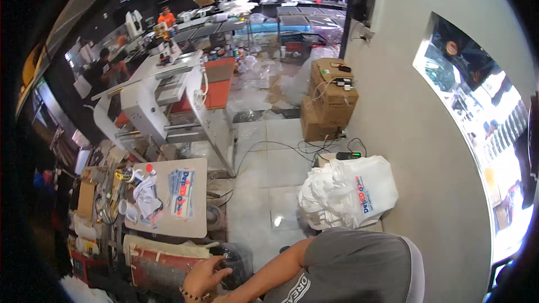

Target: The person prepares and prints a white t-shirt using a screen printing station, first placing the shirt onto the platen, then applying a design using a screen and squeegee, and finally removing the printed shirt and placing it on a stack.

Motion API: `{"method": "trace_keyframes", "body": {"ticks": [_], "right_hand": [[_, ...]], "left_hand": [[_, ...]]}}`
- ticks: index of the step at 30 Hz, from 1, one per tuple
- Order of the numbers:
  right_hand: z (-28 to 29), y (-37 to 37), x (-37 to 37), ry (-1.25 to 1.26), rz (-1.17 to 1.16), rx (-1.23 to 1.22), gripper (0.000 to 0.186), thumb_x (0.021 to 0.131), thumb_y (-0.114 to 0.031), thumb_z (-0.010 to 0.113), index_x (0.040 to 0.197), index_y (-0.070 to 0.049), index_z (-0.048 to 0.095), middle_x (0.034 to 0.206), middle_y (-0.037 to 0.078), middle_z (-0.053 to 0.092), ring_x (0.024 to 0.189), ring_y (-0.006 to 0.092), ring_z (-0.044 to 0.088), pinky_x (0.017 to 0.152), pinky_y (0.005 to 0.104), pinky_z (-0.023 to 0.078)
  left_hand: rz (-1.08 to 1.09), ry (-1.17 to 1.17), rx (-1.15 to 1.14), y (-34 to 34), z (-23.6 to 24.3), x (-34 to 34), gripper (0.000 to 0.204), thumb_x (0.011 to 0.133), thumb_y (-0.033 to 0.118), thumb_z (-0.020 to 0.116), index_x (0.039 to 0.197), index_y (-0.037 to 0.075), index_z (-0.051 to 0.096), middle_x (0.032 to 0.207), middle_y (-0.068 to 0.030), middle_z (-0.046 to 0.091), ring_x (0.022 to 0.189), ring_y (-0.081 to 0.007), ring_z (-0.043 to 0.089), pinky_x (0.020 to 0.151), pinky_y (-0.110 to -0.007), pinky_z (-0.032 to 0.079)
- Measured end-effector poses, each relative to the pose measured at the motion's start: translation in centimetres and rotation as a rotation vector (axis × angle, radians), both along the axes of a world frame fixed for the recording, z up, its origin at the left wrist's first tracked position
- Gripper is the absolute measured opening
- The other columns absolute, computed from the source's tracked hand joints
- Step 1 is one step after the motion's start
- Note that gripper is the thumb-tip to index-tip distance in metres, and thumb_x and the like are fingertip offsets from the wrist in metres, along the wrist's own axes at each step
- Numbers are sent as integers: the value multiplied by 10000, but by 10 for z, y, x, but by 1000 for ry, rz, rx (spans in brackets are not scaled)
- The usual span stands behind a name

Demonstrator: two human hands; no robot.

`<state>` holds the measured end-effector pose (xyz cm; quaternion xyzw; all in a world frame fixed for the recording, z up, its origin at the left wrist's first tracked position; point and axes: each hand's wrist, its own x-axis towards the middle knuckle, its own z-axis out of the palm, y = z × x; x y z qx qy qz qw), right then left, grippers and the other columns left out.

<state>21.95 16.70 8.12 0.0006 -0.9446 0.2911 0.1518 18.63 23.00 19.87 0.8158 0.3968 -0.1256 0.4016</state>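
My left hand, with a beaded bracelet at the wrist, is at the lower edge. Its thumb and fingers are apart, and nothing shows in them. It hovers over or rests on the right end of a worn red and grey frame with a cream edge; contact is unclear. Beside the fingers lies something wrapped in dark plastic. My right forearm reaches across from a grey sleeve, and its hand is beyond the lower edge. Just beyond the frame, a beige board bears printed sheets, a crumpled white cloth and a white cup.
White printed bags are piled on the right by the wall. Stacked cardboard boxes stand farther back, with black cables across the tiled floor. A large white machine fills the left. Two people sit at the far left.
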Motion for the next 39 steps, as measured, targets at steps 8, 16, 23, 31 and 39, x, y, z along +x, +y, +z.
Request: {"method": "trace_keyframes", "body": {"ticks": [8, 16, 23, 31, 39], "right_hand": [[3, 9, 33, 6, -107, -42, 483, 779, -537, 715, 888, -66, 705, 877, 177, 686, 780, 390, 657, 655, 510, 500], [7, 1, 43, 31, -221, -47, 510, 789, -569, 713, 896, -70, 704, 887, 177, 695, 791, 390, 665, 650, 508, 506], [16, -7, 41, -11, -258, -15, 533, 797, -596, 711, 903, -74, 704, 895, 178, 703, 801, 390, 672, 646, 507, 512], [31, -36, 5, -219, -191, 29, 559, 807, -628, 709, 911, -79, 704, 905, 178, 712, 812, 389, 680, 641, 505, 518], [47, -37, -1, -148, -157, 128, 726, 767, -739, 648, 887, -26, 710, 819, 189, 678, 831, 410, 665, 755, 515, 503]], "left_hand": [[-110, -27, 23, 6, -17, -14, 535, 963, 346, 684, 1365, 12, 572, 1206, -190, 678, 994, -319, 667, 859, -414, 535], [-112, 7, -4, 13, -39, -25, 548, 1017, 431, 595, 1384, 25, 572, 1056, -160, 701, 852, -276, 671, 755, -412, 542], [-273, 55, 73, 10, -27, -24, 397, 996, 250, 646, 1339, 55, 601, 927, -107, 677, 751, -232, 627, 685, -374, 523], [-207, -113, 62, 20, -62, -21, 422, 934, 414, 679, 1108, 32, 724, 936, -176, 737, 808, -289, 692, 745, -392, 527], [463, -543, 404, -70, 44, -91, 445, 866, 335, 763, 1177, 23, 705, 881, -154, 719, 777, -298, 684, 730, -407, 533]]}}
